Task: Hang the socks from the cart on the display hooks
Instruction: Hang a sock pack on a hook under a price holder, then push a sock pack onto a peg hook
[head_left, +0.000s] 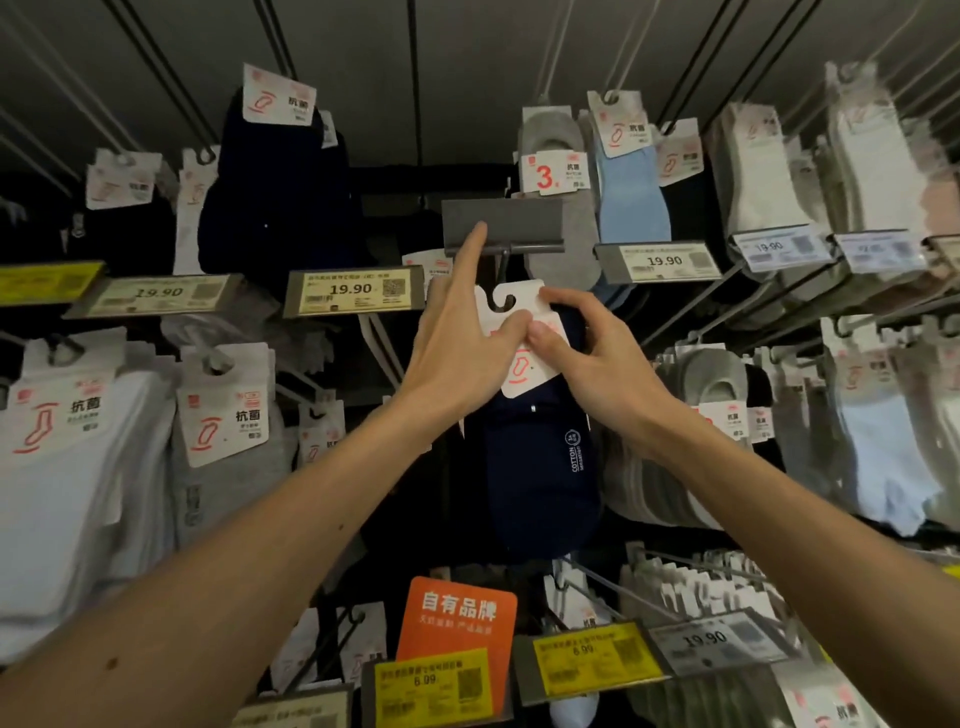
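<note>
A pack of navy socks (540, 467) with a white card header (511, 306) hangs in the middle of the view. Its hanger cut-out sits at the tip of a display hook (503, 270). Above that hook a grey price-tag holder (514, 221) is flipped up. My left hand (462, 332) pinches the card's left side with its thumb, and its index finger reaches up and touches the grey holder. My right hand (582, 343) pinches the card's right side between thumb and fingers. The cart is out of view.
Hooks all around carry sock packs: white (67, 467) and grey at left, navy (275, 192) upper left, light blue (631, 192) and white upper right. Price tags (353, 291) stick out on the hook ends. An orange sign (457, 618) stands below.
</note>
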